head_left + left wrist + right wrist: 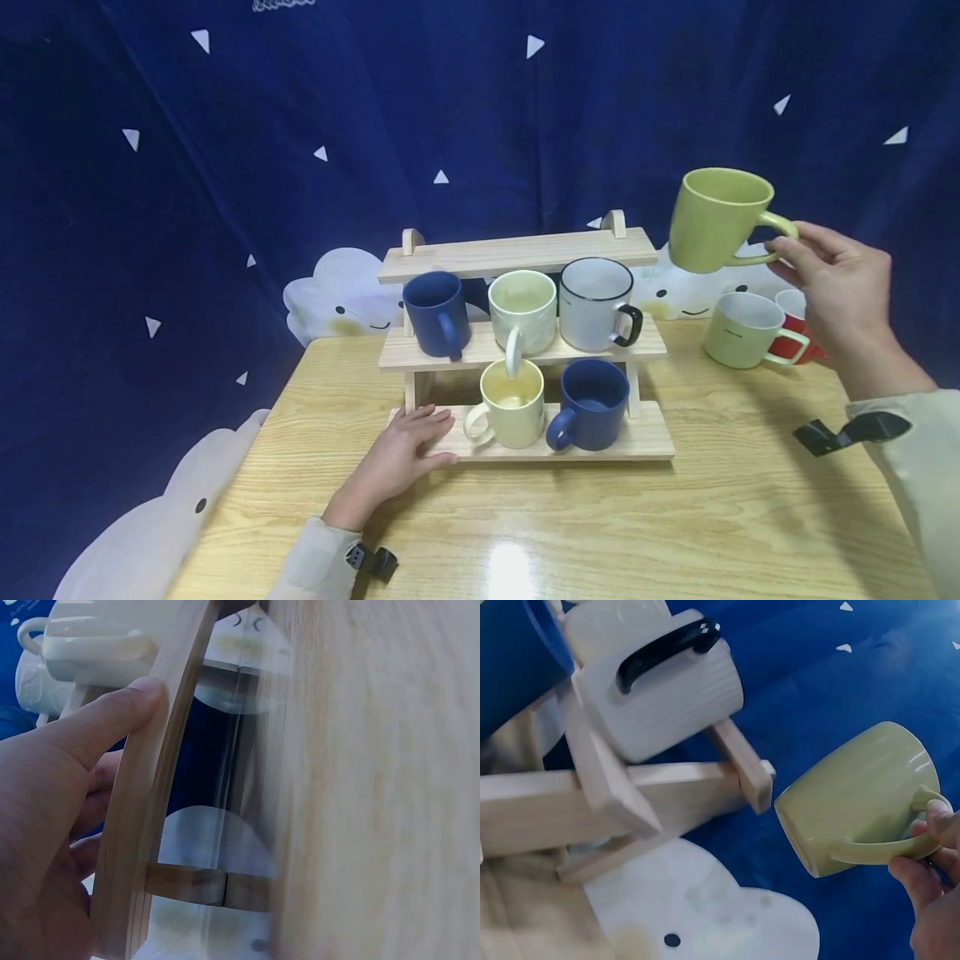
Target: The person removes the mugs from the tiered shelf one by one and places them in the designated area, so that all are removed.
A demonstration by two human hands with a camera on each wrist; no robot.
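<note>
My right hand (847,283) pinches the handle of a yellow-green mug (712,225), held upright in the air right of the rack's top board. In the right wrist view this mug (855,802) hangs apart from the rack. My left hand (401,450) grips the left end of the wooden rack's (645,437) lowest board, fingers on top and thumb at the front edge. Beside it on that board stand a cream mug (517,417) and a navy mug (600,417). The middle board carries another navy mug (431,312), a pale green mug (525,321) and a black-rimmed white mug (592,308).
On the wooden table (480,517), right of the rack, stand a light green mug (735,333) and a red-and-white mug (791,304), the latter partly hidden. A dark blue curtain (480,108) with clouds and white triangles hangs behind.
</note>
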